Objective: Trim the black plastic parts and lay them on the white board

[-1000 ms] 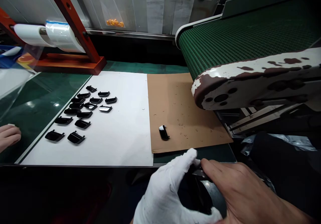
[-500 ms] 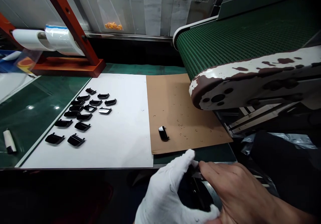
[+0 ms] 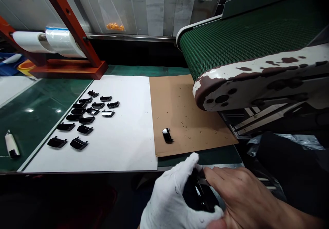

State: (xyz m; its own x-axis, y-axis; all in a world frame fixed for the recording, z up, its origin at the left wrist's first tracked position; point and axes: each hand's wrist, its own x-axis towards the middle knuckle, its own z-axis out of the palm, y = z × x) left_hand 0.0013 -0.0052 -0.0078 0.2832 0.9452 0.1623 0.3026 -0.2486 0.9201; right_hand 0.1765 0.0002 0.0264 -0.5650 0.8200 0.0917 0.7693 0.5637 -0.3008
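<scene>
My left hand (image 3: 174,198), in a white glove, is closed around a glossy black plastic part (image 3: 205,196) in front of the table edge. Its thumb is at the upper end of the part and the fingertips at the lower end. My bare right hand (image 3: 239,191) is curled against the part's right side. A small grey, flat, metal-looking piece shows by its thumb; the rest is hidden in the hand. Dark curled shavings cling to the glove. Another black plastic part (image 3: 168,136) lies on the brown cardboard (image 3: 174,99), among scattered thin curls.
Several similar black parts (image 3: 86,129) lie on the left of a white sheet (image 3: 128,136). A green conveyor (image 3: 231,47) overhangs the cardboard's right side. An orange stand (image 3: 74,64) carries film rolls (image 3: 64,41). A white-handled tool (image 3: 11,145) lies far left.
The part is tilted slightly between my hands, and a bright reflection now runs along it. A blurred clear bag at the far left is gone. The view has shifted slightly.
</scene>
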